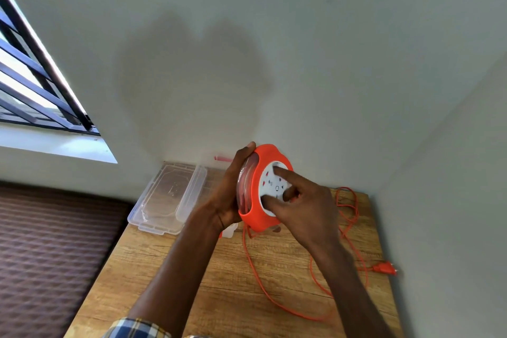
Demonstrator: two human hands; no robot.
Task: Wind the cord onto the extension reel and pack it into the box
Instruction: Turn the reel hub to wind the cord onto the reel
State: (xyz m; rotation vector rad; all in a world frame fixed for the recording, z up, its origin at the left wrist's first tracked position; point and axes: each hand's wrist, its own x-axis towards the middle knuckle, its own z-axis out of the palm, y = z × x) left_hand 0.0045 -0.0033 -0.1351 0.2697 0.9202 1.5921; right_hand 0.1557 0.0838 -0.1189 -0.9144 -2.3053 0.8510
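Observation:
I hold an orange extension reel (256, 214) upright above the wooden table (170, 269). My left hand (229, 195) grips its back and rim. On the reel's white socket face (270, 181) rest the forefinger and thumb of my right hand (304, 208). The orange cord (259, 282) hangs from the reel's underside and lies in loose loops over the table's right half. Its orange plug (384, 268) lies near the right edge. A clear plastic box (189, 186) sits at the table's far left corner, partly hidden behind my left hand.
A pale wall stands just behind the table and another closes its right side. A small red object (222, 158) shows at the wall behind the box. A barred window (33, 85) is at upper left. Dark patterned fabric (49, 250) lies beside the table's left edge.

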